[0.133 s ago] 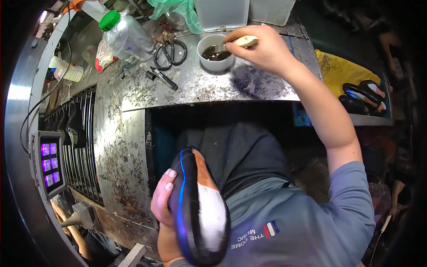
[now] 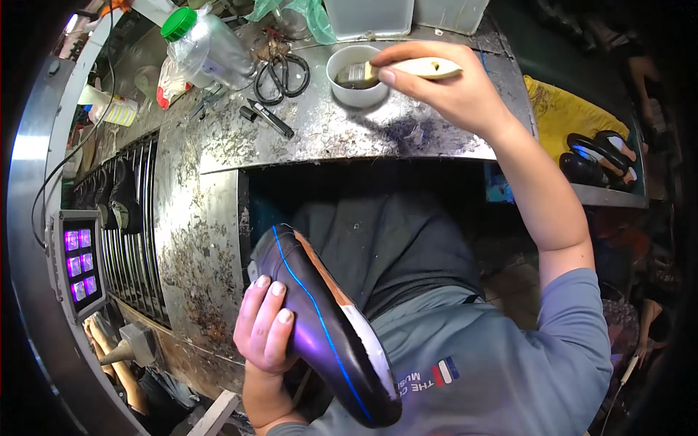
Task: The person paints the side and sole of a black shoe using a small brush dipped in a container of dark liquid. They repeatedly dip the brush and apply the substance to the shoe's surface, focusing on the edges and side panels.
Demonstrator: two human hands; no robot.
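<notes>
A black shoe (image 2: 320,320) lies tilted over my lap, its sole side partly showing as a brown strip and a white band. A thin blue line runs along the shoe's side. My left hand (image 2: 265,330) is closed round it from the left. Above the workbench my right hand (image 2: 462,91) grips a flat paintbrush (image 2: 430,67) by its pale handle. The brush's metal collar rests at the mouth of a small white bowl (image 2: 366,97), and its bristles reach down inside. Dark liquid shows in the bowl, partly covered by the brush.
Scissors (image 2: 281,78) and a black marker (image 2: 270,119) lie left of the bowl, near a clear jar with a green lid (image 2: 211,54). A purple-lit lamp (image 2: 81,265) stands at left. More shoes (image 2: 592,160) sit on a right shelf. Another person's arm (image 2: 120,356) shows lower left.
The shoe has rolled in my left hand, so more of its black side shows and less of its white underside. The paintbrush handle now slants farther out to the right.
</notes>
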